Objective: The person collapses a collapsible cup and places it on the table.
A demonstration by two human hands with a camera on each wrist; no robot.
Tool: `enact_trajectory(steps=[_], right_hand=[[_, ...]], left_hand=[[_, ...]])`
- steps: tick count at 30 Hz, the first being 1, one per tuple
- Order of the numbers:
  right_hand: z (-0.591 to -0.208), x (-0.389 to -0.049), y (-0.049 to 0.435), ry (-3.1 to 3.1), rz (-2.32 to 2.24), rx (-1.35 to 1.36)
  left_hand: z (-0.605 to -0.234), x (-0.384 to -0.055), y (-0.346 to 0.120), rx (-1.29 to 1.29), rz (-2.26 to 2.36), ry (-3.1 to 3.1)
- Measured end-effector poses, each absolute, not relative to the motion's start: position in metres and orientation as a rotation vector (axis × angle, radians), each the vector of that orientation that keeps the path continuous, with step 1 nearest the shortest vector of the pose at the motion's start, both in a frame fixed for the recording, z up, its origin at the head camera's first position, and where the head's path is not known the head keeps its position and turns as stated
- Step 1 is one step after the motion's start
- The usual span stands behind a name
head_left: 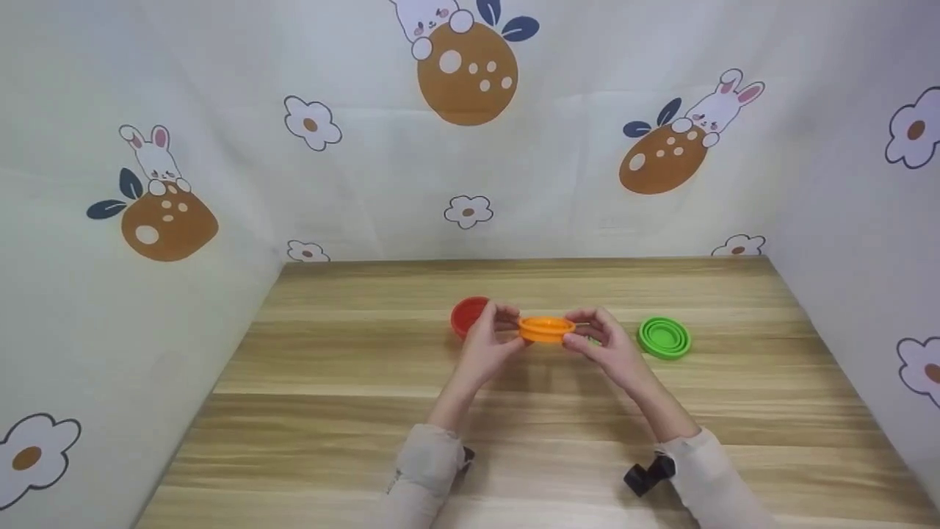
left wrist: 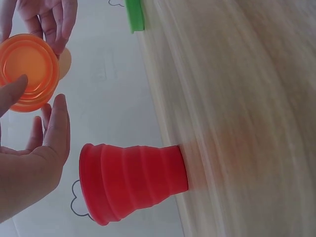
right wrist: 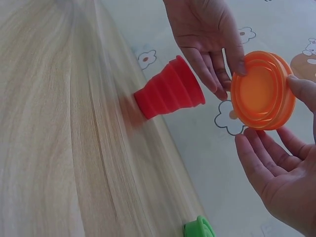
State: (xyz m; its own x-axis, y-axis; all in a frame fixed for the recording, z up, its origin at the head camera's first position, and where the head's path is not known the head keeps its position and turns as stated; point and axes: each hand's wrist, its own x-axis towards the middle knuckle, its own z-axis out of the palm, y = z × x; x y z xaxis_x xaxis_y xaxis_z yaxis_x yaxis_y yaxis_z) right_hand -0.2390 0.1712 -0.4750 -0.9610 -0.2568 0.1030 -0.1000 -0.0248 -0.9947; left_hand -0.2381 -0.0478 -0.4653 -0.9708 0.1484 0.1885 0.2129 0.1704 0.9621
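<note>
An orange collapsible cup (head_left: 547,330), folded flat into a thick ringed disc, is held up above the table between both hands. My left hand (head_left: 486,347) pinches its left edge, thumb on the near side. On the right edge, my right hand (head_left: 611,353) grips it between thumb and fingers. Concentric folds and the round bottom (right wrist: 256,91) of the orange cup show in the right wrist view. Behind the left hand a red collapsible cup (left wrist: 133,180) stands upright and extended on the table, partly hidden by that hand in the head view.
To the right of the right hand, a folded green collapsible cup (head_left: 664,338) lies on the wooden table (head_left: 330,426). A small green patch (head_left: 592,339) shows behind the right fingers. Patterned cloth (head_left: 382,184) encloses the table at the back and both sides.
</note>
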Motion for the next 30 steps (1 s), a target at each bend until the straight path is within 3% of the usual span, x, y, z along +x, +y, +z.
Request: enact_trajectory(steps=[15, 30], right_hand=[[-0.482, -0.244, 0.179, 2.224, -2.064, -0.425], [-0.497, -0.256, 0.191, 2.206, -2.011, -0.516]], left_hand=[[-0.464, -0.237, -0.052, -0.438, -1.985, -2.485], [-0.470, -0.243, -0.044, -0.315, -1.899, -2.628]])
